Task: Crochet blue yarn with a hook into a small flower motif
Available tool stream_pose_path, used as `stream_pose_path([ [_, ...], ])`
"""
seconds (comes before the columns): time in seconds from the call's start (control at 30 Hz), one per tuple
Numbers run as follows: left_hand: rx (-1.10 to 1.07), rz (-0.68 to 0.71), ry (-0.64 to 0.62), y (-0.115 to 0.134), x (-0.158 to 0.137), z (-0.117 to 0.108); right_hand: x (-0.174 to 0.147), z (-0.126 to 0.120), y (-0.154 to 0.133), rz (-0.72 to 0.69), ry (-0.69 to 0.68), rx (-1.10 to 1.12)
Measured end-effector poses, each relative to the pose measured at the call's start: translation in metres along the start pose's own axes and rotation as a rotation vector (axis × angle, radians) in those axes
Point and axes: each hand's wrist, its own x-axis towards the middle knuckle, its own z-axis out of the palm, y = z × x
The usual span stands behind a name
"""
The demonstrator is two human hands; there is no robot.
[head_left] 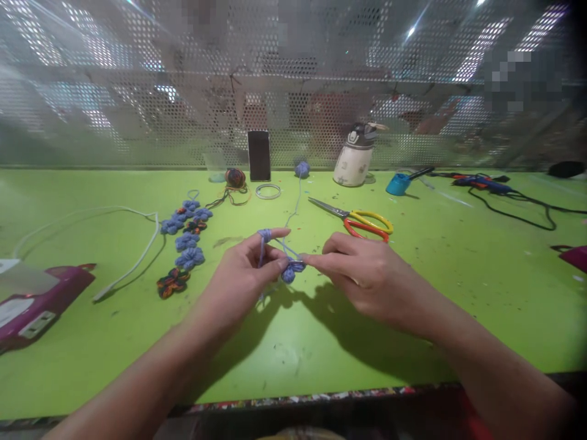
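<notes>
My left hand (250, 266) pinches a small blue-purple crochet piece (288, 275) between thumb and fingers, with yarn wound round its raised index finger. My right hand (367, 269) is closed around a thin metal crochet hook (297, 262), its handle hidden in the fist. The hook's visible shaft lies at the top of the crochet piece, against the left fingertips. From there a strand runs back to a blue-purple yarn ball (302, 170) at the rear of the table. Both hands are held above the green tabletop (284, 354).
Crocheted flowers (189, 256) lie at left, near a white cable (137, 269) and a purple power strip (50, 305). Scissors (367, 223) rest behind my right hand. Farther back are a multicoloured yarn ball (235, 178), a phone (259, 156), a bottle (354, 156) and a glue gun (481, 182).
</notes>
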Motion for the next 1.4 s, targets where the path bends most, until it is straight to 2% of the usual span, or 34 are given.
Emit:
stream_pose_path([
  [0.1, -0.01, -0.005, -0.022, 0.0, 0.0, 0.0, 0.002, -0.001, 0.0, 0.051, 0.089, 0.216],
  [0.27, -0.072, 0.008, -0.05, 0.002, -0.003, 0.003, 0.008, 0.007, -0.01, 0.329, 0.105, 0.473],
  [0.33, -0.062, 0.04, -0.039, 0.003, -0.004, 0.004, 0.009, 0.012, -0.014, 0.394, 0.118, 0.518],
  [0.47, 0.029, 0.103, -0.014, 0.005, -0.005, 0.006, 0.009, 0.02, -0.019, 0.428, 0.141, 0.585],
  [0.6, 0.062, 0.119, -0.003, 0.006, -0.006, 0.008, 0.009, 0.023, -0.021, 0.382, 0.191, 0.628],
  [0.73, -0.059, 0.072, -0.044, 0.005, -0.007, 0.007, 0.008, 0.024, -0.018, 0.385, 0.241, 0.696],
  [0.87, -0.227, -0.034, -0.101, 0.002, -0.008, 0.004, 0.009, 0.021, -0.013, 0.49, 0.201, 0.952],
  [1.0, -0.331, -0.093, -0.122, 0.002, -0.009, 0.004, 0.01, 0.018, -0.012, 0.507, 0.16, 1.169],
  [1.2, -0.32, -0.079, -0.102, 0.001, -0.011, 0.004, 0.01, 0.019, -0.01, 0.508, 0.15, 1.149],
  [1.4, -0.272, -0.057, -0.103, -0.002, -0.007, 0.002, 0.01, 0.021, -0.005, 0.507, 0.126, 0.981],
])
